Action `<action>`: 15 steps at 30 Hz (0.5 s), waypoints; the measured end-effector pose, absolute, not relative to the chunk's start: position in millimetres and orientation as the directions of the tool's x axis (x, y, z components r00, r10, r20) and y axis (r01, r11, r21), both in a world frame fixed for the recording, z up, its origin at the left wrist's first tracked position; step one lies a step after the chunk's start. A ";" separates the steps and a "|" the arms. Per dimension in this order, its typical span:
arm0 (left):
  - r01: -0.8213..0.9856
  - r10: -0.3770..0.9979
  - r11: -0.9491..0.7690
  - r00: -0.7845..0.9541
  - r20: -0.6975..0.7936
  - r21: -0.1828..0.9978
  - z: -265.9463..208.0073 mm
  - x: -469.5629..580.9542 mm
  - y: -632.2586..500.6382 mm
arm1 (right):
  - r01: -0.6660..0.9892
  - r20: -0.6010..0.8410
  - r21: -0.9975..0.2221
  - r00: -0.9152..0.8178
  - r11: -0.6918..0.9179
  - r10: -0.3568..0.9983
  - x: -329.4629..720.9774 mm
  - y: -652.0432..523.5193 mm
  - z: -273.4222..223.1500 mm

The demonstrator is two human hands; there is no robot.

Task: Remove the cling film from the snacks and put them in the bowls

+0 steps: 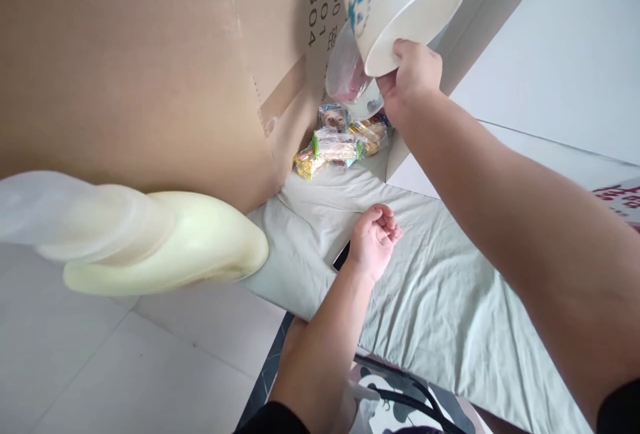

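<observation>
Nearby, a cardboard box (125, 67) flanks the tub (385, 11) above wrapped snacks (336, 146)

White round paper tub (400, 7), teal leaf print and smaller teal marks on its outer wall, hangs tilted high in front of me, round rim facing my way, upper part out of view, pinched at the rim by my right hand (413, 74).

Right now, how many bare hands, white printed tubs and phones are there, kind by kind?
Hands: 2 (left hand, right hand)
White tub: 1, in the right hand's grip
Phone: 1, partly hidden
Total: 4
</observation>
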State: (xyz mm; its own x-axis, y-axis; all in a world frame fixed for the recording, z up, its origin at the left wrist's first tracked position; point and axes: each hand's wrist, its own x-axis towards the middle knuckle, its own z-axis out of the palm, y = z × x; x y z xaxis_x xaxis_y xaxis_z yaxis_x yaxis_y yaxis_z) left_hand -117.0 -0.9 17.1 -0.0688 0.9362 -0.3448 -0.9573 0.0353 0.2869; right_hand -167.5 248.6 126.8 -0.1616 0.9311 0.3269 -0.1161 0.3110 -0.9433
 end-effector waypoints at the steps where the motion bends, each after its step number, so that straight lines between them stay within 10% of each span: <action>1: -0.955 0.936 0.027 -0.080 -0.342 0.296 16.8 -116.3 -1.3 | -0.173 0.280 -0.951 -0.124 0.257 0.952 -159.4 232.8 130.8; 8: -0.933 0.866 -0.104 -0.255 -0.429 0.346 13.0 -118.3 -2.1 | -0.703 0.010 -0.710 0.055 0.046 0.998 -135.3 156.0 144.9; 12: -0.885 0.788 -0.177 -0.390 -0.477 0.431 10.3 -129.6 3.9 | -0.424 0.250 -0.883 -0.066 0.199 0.966 -99.5 137.4 132.4; 15: -0.760 0.786 -0.114 -0.463 -0.409 0.640 6.9 -137.1 9.3 | 0.277 0.404 -0.837 -0.269 0.472 0.874 -26.8 105.7 112.1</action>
